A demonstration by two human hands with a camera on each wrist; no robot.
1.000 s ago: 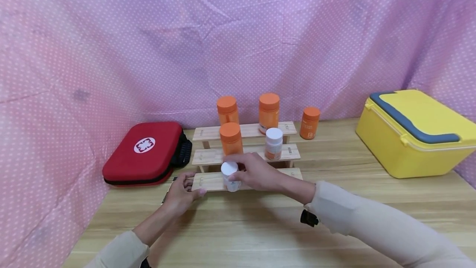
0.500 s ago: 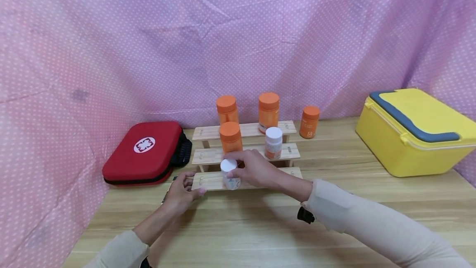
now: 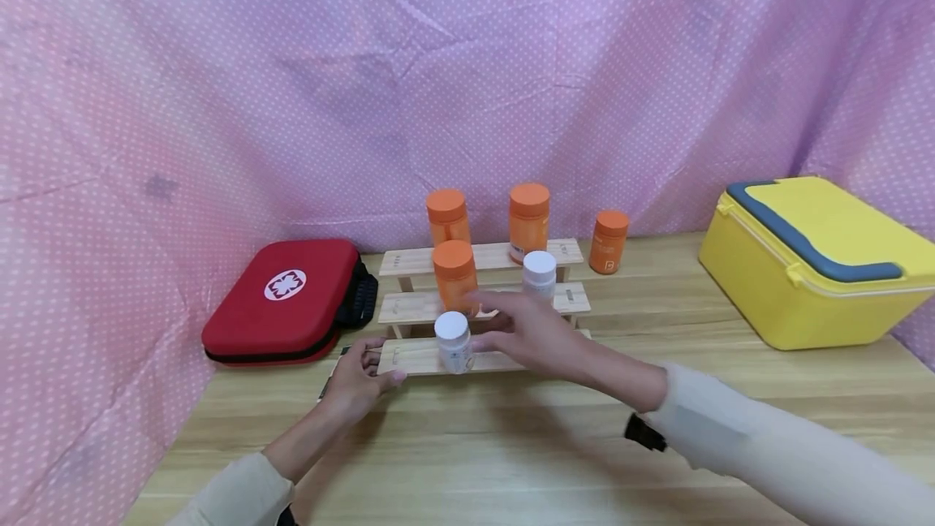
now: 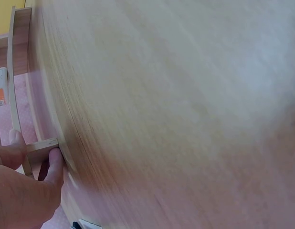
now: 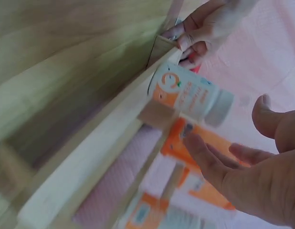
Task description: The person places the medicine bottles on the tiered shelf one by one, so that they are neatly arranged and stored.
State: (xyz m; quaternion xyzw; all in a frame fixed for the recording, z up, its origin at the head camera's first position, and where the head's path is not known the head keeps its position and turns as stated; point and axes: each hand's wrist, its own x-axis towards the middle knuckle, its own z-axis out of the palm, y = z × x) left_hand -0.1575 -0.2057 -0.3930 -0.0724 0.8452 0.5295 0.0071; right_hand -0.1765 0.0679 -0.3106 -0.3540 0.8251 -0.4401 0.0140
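Note:
A white-capped pill bottle (image 3: 454, 345) stands upright on the lowest step of a three-tier wooden rack (image 3: 411, 357). My right hand (image 3: 536, 337) is just right of that bottle, fingers spread and holding nothing; the right wrist view shows a gap between the hand (image 5: 262, 176) and the bottle (image 5: 185, 93). At the rack's left end my left hand (image 3: 355, 382) grips the front board and its leg between thumb and fingers. On the middle step are an orange bottle (image 3: 454, 270) and another white-capped bottle (image 3: 539, 269), partly behind my right hand.
Two larger orange bottles stand on the top step, left (image 3: 447, 222) and right (image 3: 529, 222). A smaller orange bottle (image 3: 609, 243) is on the table right of the rack. A red first-aid case (image 3: 292, 299) lies left, a yellow box (image 3: 811, 291) right.
My right hand has let go of the white-capped bottle on the lowest step and drawn away to the right, its fingers spreading. The left hand has stayed on the rack.

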